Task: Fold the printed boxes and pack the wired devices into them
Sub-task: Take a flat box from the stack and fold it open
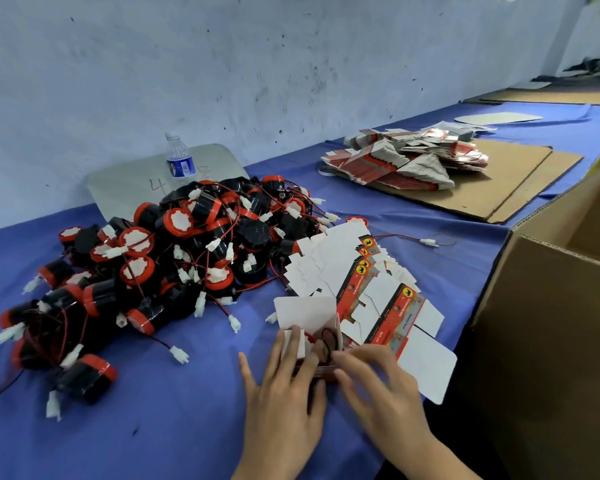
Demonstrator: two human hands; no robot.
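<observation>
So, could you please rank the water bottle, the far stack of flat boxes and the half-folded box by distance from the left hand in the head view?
1. Half-folded box, under the left hand fingertips.
2. Water bottle, far left by the wall.
3. Far stack of flat boxes, far right.

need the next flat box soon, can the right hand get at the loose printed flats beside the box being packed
Probably yes: the right hand is at the open box, and the fanned flats lie uncovered right beside it with nothing between.
</observation>
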